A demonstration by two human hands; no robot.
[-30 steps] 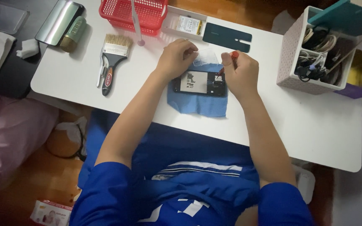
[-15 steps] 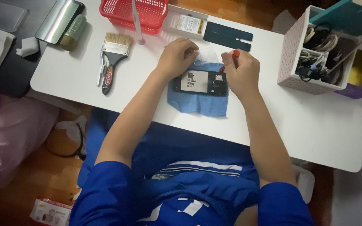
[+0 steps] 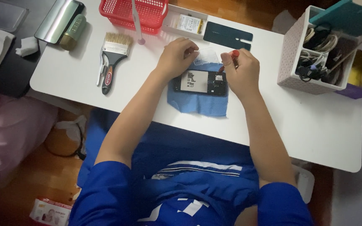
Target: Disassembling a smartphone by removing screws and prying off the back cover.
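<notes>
Hands: two — left hand (image 3: 176, 56) steadying one opened phone (image 3: 199, 82); right hand (image 3: 241, 72) gripping one red-tipped screwdriver (image 3: 228, 60).
Underneath: one blue cloth (image 3: 197, 104).

white wipes packet (image 3: 50, 210) on floor

A white rectangular table (image 3: 105, 90) with rounded corners spans the frame from upper left to right. Directly on it: a red plastic mesh basket (image 3: 134, 13) at top centre; a black-handled paintbrush with pale bristles (image 3: 113, 58) left of centre; a shallow white tray (image 3: 186, 23) and a dark teal flat panel (image 3: 227, 35) beside the basket; a blue cloth square (image 3: 197, 100) at centre, carrying an opened black phone (image 3: 198, 82); a white perforated storage box of cables (image 3: 315, 52) at upper right
</notes>
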